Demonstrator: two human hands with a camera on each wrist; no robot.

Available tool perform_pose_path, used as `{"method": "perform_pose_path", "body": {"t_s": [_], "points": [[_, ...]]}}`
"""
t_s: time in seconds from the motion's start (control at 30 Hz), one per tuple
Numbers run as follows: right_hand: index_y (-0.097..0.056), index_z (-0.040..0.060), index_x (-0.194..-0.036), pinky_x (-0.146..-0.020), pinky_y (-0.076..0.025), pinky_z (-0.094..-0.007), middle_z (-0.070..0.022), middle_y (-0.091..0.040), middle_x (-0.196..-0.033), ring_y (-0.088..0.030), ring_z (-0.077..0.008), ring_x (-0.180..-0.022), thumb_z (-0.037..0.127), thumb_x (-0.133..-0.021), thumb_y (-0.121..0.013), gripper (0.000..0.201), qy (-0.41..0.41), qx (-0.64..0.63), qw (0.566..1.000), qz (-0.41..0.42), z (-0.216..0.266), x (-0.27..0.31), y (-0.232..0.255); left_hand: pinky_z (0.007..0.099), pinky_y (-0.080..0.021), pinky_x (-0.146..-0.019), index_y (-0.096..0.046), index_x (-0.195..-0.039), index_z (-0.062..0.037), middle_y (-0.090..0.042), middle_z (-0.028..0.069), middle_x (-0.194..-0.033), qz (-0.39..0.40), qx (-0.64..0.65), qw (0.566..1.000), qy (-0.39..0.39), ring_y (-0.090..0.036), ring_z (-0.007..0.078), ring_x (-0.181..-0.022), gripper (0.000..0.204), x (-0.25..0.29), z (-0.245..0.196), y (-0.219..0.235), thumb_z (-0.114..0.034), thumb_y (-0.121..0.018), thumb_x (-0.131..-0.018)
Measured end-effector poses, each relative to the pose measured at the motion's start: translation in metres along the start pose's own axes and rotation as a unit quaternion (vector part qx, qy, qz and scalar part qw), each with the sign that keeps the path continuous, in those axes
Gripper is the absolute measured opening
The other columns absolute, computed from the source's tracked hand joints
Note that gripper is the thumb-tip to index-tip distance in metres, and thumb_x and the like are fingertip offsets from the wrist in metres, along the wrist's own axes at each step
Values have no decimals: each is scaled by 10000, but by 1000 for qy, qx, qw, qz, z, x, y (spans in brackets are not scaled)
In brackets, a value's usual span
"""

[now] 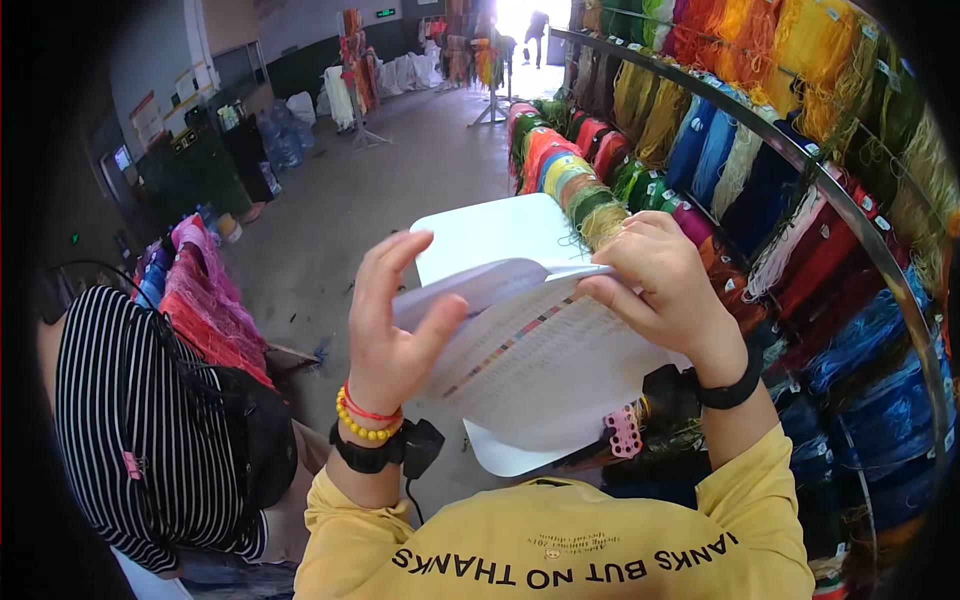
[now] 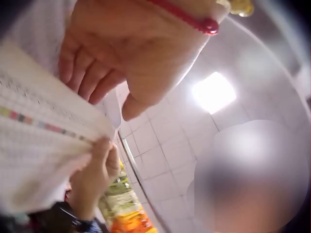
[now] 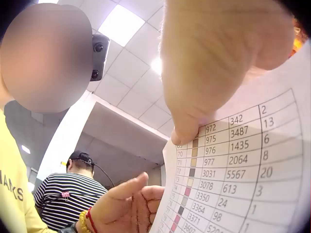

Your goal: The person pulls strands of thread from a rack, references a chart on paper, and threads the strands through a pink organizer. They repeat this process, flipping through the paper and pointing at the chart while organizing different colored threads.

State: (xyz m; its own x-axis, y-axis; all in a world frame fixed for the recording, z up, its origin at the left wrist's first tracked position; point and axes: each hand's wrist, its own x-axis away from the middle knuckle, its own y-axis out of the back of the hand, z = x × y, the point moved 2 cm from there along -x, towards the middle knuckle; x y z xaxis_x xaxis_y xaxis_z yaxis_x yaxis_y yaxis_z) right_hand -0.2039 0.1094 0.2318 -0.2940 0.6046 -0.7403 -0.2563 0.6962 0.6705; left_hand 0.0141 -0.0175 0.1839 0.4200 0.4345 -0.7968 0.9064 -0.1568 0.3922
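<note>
Between thumb and fingers, my right hand (image 1: 665, 275) pinches the upper right edge of a printed paper sheet (image 1: 545, 370). The sheet bows outward and carries a table of numbers with a strip of small colour squares, readable close up in the right wrist view. Another page (image 1: 470, 285) curves up behind it on the left. My left hand (image 1: 385, 330) is beside the pages' left edge, thumb apart and fingers extended, its palm facing the paper. Under the pages lies a white board (image 1: 490, 235) with rounded corners.
Racks of coloured thread skeins (image 1: 715, 150) with a curved metal rail (image 1: 800, 155) line the right side. At left, a person in a striped shirt (image 1: 160, 420) stands close by pink and red skeins (image 1: 200, 290). Further thread stands (image 1: 355, 75) rise at the back.
</note>
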Motion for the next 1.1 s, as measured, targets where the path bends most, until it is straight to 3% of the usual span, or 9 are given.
{"method": "perform_pose_path", "body": {"t_s": [0.1,0.23,0.47,0.57,0.67,0.77,0.83,0.9,1.1], "points": [[-556,92,-709,-734,-429,-359,-54,-581,-655,-586,-232,-655,272,-738,-728,251,29,-15,999,-31,14,-8,-1,355,-423,-899,-500,-1260,-57,-550,157,-1214,114,45,991,-58,-525,285,-1087,598,-6,-21,-6,-279,-731,-755],[-547,99,-691,-725,-432,-361,-40,-564,-637,-574,-222,-639,263,-711,-754,265,49,36,995,-82,16,-12,5,347,-486,-804,-492,-1246,-51,-631,167,-1039,196,130,971,46,-628,310,-909,563,10,-11,-22,-294,-711,-788],[-570,85,-709,-684,-427,-350,-37,-527,-621,-535,-230,-591,243,-663,-804,287,27,12,980,-194,-2,6,19,289,-493,-755,-567,-1161,-38,-661,138,-949,352,231,895,150,-634,167,-810,337,38,26,-19,-184,-632,-865],[-570,82,-723,-680,-427,-341,-38,-532,-634,-534,-237,-598,241,-680,-798,281,13,-2,983,-183,-2,12,15,280,-489,-753,-603,-1121,-42,-669,114,-948,351,233,895,144,-615,141,-793,291,45,29,-29,-165,-633,-860],[-590,42,-910,-749,-441,-338,-76,-596,-845,-568,-230,-762,228,-759,-752,290,-107,-10,967,-229,-8,31,18,286,-481,-787,-559,-1161,30,-647,87,-1025,349,189,874,281,-585,120,-865,357,48,52,-21,-160,-640,-871],[-555,7,-1055,-827,-437,-301,-84,-593,-1026,-550,-164,-949,192,-831,-684,317,-216,-17,932,-291,-17,59,24,293,-500,-738,-593,-1103,46,-663,108,-983,126,428,834,326,-625,153,-812,319,53,88,-32,-151,-646,-857],[-553,8,-1051,-806,-443,-303,-78,-596,-1003,-563,-161,-901,153,-838,-658,278,-342,-104,892,-277,-25,88,13,310,-505,-746,-565,-1108,83,-646,128,-1012,94,435,800,402,-629,172,-826,326,60,117,-50,-126,-631,-866],[-556,25,-1039,-750,-441,-311,-75,-612,-927,-581,-169,-811,109,-822,-642,248,-348,-104,904,-224,-19,101,-5,312,-504,-751,-556,-1118,83,-641,133,-1020,110,392,785,467,-628,175,-830,320,75,155,-70,-107,-619,-868],[-546,81,-1131,-791,-456,-405,-132,-614,-926,-588,-317,-881,273,-766,-679,434,-404,24,902,153,-5,169,-52,309,-506,-727,-597,-1045,99,-668,153,-923,173,132,843,493,-642,192,-790,310,123,209,-110,-107,-611,-813]]}}
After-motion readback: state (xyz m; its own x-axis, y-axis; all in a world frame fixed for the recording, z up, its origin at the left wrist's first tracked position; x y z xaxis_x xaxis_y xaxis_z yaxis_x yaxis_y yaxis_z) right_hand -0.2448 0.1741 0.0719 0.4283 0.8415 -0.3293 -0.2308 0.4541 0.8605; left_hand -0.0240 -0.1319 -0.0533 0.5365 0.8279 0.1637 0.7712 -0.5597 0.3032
